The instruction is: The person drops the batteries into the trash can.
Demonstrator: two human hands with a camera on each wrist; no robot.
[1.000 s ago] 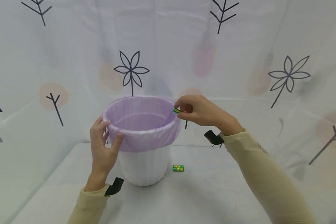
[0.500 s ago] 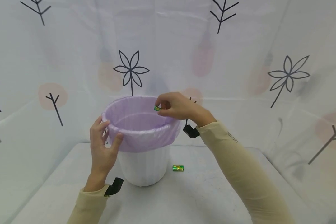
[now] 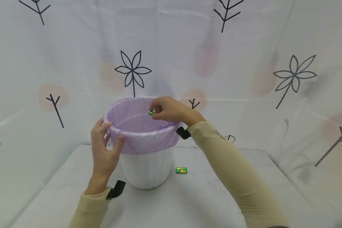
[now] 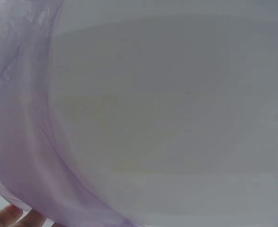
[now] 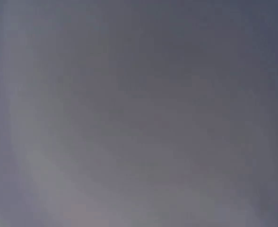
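Note:
A white trash can (image 3: 146,169) stands upright on the table, lined with a purple trash bag (image 3: 143,144) folded over its rim. My left hand (image 3: 104,155) holds the can at its left side, fingers and thumb spread against the bag just below the rim; its fingertips (image 4: 31,218) show at the bag's edge in the left wrist view. Over the can's opening, my right hand (image 3: 171,110) pinches a small green battery (image 3: 151,113) between thumb and fingertips. On the table to the right of the can lie green-and-gold batteries (image 3: 181,170), side by side.
The white table (image 3: 211,190) reaches back to a pale curtain (image 3: 174,47) printed with flowers and twigs. Black wrist cameras sit on both sleeves. Only a blurred grey surface (image 5: 139,113) fills the right wrist view.
My right hand has moved left with the battery, from the can's right rim to above its opening. The left hand, the can and the batteries on the table have stayed put.

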